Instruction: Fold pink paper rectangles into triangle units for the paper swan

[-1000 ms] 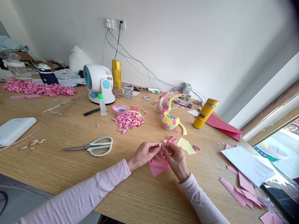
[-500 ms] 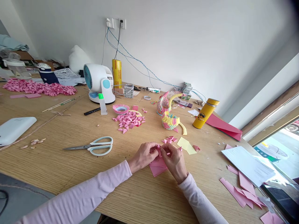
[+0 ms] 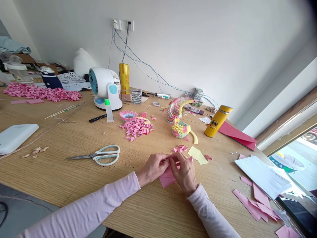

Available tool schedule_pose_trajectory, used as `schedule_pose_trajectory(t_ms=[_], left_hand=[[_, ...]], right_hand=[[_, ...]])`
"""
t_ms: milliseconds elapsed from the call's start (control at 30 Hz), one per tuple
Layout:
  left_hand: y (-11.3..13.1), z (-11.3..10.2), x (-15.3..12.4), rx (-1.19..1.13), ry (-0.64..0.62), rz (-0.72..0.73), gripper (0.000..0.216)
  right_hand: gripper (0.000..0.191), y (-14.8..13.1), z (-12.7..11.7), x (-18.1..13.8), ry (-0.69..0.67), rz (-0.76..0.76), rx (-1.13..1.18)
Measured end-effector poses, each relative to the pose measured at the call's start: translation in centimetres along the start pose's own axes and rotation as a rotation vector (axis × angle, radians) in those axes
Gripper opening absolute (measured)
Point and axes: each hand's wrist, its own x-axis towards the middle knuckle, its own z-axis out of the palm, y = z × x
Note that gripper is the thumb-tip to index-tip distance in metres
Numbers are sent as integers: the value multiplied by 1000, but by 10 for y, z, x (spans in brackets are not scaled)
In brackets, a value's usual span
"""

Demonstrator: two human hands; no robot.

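Observation:
My left hand [image 3: 155, 167] and my right hand [image 3: 183, 171] meet fingertip to fingertip, both pinched closed on a small piece of pink paper that the fingers mostly hide. Beneath them lie flat pink paper slips [image 3: 166, 179] on the table. Just beyond my fingers sits a small heap of folded pink paper triangles [image 3: 180, 148]. To the right of it are pale yellow paper slips [image 3: 198, 155] and another folded pink piece [image 3: 208, 158]. Farther back stands a yellow, pink and green swan-like folded-paper model [image 3: 180, 129].
Scissors [image 3: 106, 155] lie left of my hands. Behind are a pile of pink folded pieces [image 3: 137, 127], a pink paper bowl [image 3: 128, 116], a white fan [image 3: 105, 88] and a second paper model [image 3: 173, 110]. A yellow bottle [image 3: 218, 121] and white papers [image 3: 262, 175] are at right.
My fingertips have drawn closer together around the pink paper, so less of it shows. My right hand has shifted slightly left. Things on the table have stayed put.

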Motion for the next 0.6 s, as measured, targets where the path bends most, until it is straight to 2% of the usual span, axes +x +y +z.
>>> schedule_pose_trajectory(t_ms=[133, 267, 400, 500, 600], left_hand=[[3, -3, 1, -197, -37, -65, 31], [1, -5, 4, -549, -112, -118, 36], [-4, -6, 5, -851, -151, -241, 37], [-6, -7, 5, -927, -135, -324, 37], [-6, -8, 4, -896, -124, -344, 38]], right_hand=[[11, 3, -1, 0, 35, -17, -50], [13, 3, -5, 3, 54, 27, 148], [17, 1, -10, 7, 30, 114, 313], [17, 0, -12, 8, 20, 139, 388], [17, 2, -12, 8, -7, 142, 472]])
